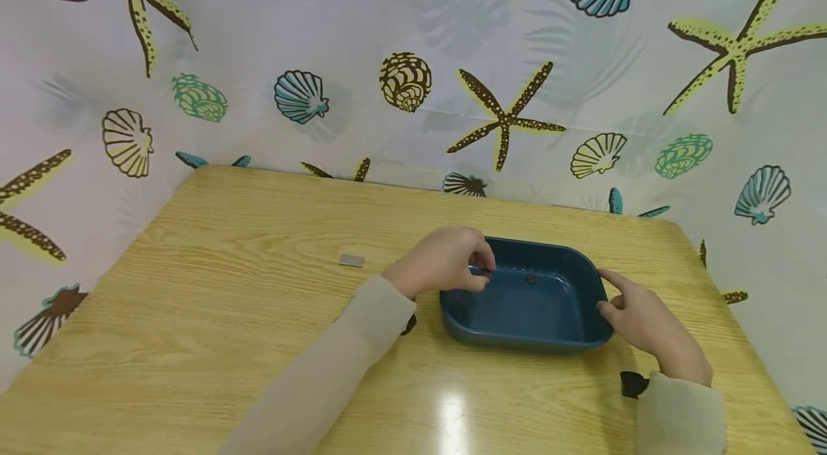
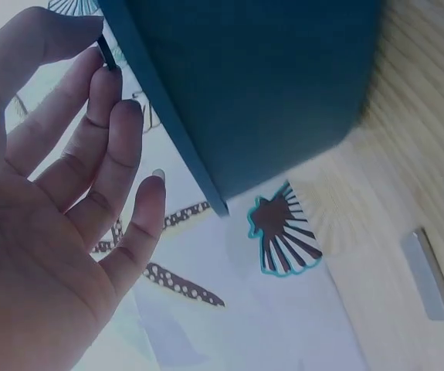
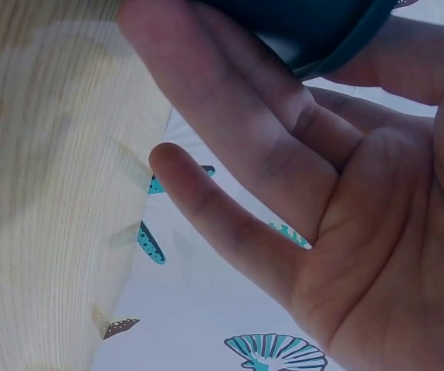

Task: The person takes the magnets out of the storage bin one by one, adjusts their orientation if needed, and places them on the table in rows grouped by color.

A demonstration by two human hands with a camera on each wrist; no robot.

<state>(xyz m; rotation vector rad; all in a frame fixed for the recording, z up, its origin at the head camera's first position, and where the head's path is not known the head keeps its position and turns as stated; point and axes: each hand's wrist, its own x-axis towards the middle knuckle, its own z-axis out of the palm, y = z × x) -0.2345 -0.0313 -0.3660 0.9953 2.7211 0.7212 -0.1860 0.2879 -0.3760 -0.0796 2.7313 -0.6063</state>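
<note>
A dark blue rectangular tray (image 1: 523, 344) with rounded corners lies on the wooden table. My left hand (image 1: 446, 261) is over its left end, pinching a small thin dark disc (image 2: 107, 52) between thumb and fingertips. The disc is seen nearly edge-on in the left wrist view. Inside the tray, by the far wall, lies a similar small dark round disc (image 1: 531, 278). At the tray's right end my right hand (image 1: 649, 319) grips the rim, with the little finger held away from it in the right wrist view.
Left of the tray, a small silver-grey rectangular block (image 1: 352, 260) lies on the wooden table (image 1: 194, 297). A white cloth (image 1: 362, 17) printed with shells and starfish hangs behind the table and along its sides.
</note>
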